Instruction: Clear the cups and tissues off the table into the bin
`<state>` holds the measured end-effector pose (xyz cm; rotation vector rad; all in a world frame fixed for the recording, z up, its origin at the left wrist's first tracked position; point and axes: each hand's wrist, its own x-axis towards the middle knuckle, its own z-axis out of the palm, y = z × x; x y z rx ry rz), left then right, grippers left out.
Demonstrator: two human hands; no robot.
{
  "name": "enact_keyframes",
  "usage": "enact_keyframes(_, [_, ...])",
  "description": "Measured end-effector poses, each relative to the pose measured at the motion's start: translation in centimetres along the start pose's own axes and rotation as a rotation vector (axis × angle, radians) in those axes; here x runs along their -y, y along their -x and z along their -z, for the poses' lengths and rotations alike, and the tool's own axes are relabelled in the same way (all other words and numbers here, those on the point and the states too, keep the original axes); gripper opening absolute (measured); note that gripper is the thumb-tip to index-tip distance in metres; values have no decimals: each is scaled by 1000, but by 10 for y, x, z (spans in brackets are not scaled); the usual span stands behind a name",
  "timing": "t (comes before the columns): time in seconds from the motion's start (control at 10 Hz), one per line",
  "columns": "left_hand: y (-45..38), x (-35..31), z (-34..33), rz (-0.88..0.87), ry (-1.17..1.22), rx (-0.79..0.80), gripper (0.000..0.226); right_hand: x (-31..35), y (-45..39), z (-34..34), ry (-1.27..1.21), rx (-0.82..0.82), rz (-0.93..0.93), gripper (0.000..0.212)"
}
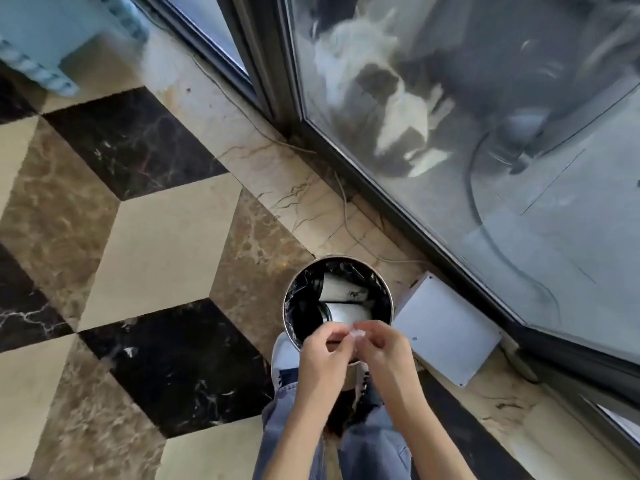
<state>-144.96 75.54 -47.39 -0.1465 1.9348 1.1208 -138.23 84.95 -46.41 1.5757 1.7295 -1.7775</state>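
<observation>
The fingertips of both hands meet over the near rim of the bin (390, 299), pinching a small pale scrap of tissue (356, 333) between them. The scrap is blurred and crumpled, so no long axis can be read. The left hand (320, 355) comes in from 7 o'clock with thumb and forefinger closed on the scrap and the other fingers curled loosely. The right hand (384, 355) comes in from 5 o'clock, pinching the same piece from the other side.

Past the fingers, toward 12 o'clock, the round bin stands on the marble floor (162, 237), lined with a black bag. Two white cups (343, 289) lie on their sides inside, stacked one behind the other, long axes running roughly 3 to 9 o'clock, open mouths toward 9.

A white panel (450, 327) lies just beside the bin at 3 o'clock, against a glass door (519, 133).
</observation>
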Motion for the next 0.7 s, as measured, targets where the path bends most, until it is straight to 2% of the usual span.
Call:
enact_keyframes(0.3, [-80, 30, -16, 2, -96, 52, 11, -39, -82, -20, -132, -34, -85, 25])
enact_keyframes(0.4, [-83, 28, -19, -8, -88, 67, 9, -39, -87, -20, -131, -28, -86, 29])
enact_keyframes(0.5, [-81, 24, -15, 26, -125, 94, 21, -35, -86, -15, -135, -12, -124, 40])
enact_keyframes(0.6, [-75, 17, -8, 65, -119, 98, 32, -27, -79, -4, -148, -29, -141, 42])
enact_keyframes(0.7, [-65, 5, 2, 68, -80, 64, 32, -10, -68, 10, -172, -73, -124, 39])
